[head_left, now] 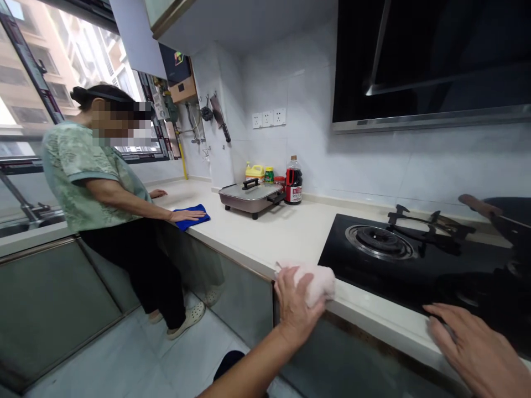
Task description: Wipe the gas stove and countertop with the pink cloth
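My left hand (293, 307) grips a pale pink cloth (321, 282) and presses it on the front edge of the white countertop (249, 235), just left of the black gas stove (348, 271). Its fingers curl over the cloth. Farther right, my right hand (477, 345) rests at the stove's front edge, fingers stretched out and holding nothing that I can see. The near burner ring (379, 241) has no grate on it. A black pan support (435, 226) lies at the back of the stove.
At left a co-worker (91, 160) presses a blue cloth (193, 216) on the counter. An electric pan (249, 199) with a glass lid stands near a dark sauce bottle (293, 182). A wok (510, 213) sits at the back right. The range hood (431, 61) hangs above.
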